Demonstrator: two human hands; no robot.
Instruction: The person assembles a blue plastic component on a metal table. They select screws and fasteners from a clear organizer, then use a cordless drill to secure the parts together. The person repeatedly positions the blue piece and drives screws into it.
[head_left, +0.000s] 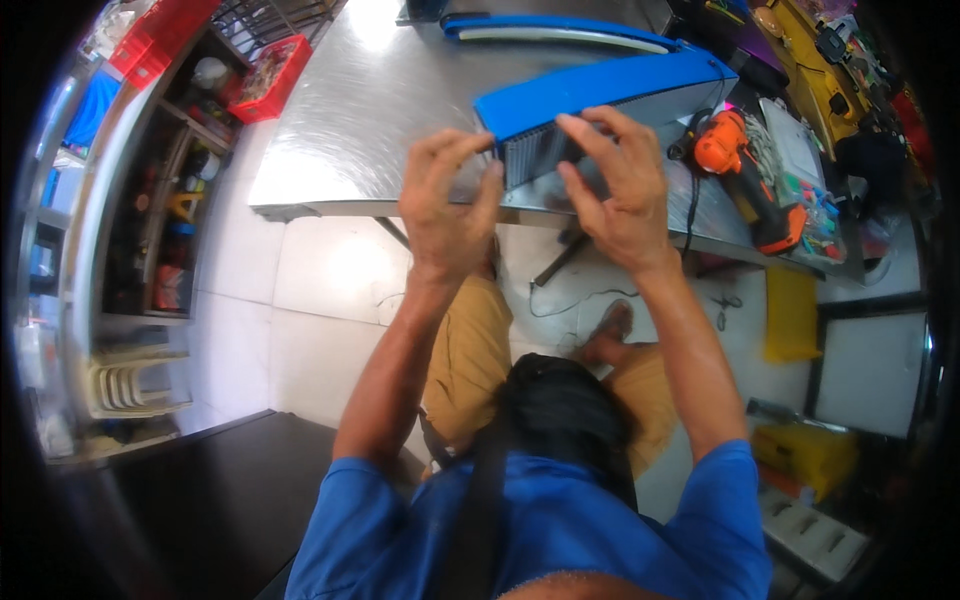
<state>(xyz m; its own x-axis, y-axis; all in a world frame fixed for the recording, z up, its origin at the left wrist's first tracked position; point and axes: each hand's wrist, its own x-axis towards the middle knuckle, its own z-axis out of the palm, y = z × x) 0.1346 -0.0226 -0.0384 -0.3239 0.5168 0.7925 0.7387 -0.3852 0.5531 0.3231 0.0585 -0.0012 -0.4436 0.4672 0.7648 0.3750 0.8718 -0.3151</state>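
A long device with a flat blue top (pixel 610 85) and a grey ribbed side lies slantwise on the metal table, its near left end at the table's front edge. My left hand (pixel 445 200) is at that end, index fingertip against the blue corner and thumb apart below it. Along the front edge my right hand (pixel 625 190) has its index fingertip at the blue rim, the other fingers spread and the thumb held lower, in front of the ribbed side. Neither hand is wrapped round the device. Behind it lies a narrow blue bar (pixel 560 28) with a pale underside.
An orange and black power tool (pixel 740 165) with a dark cord lies right of the device, beside a bag of small colourful pieces (pixel 820 210). A red crate (pixel 270 80) stands left of the metal table (pixel 340 130). A cable (pixel 570 305) runs across the floor near my feet.
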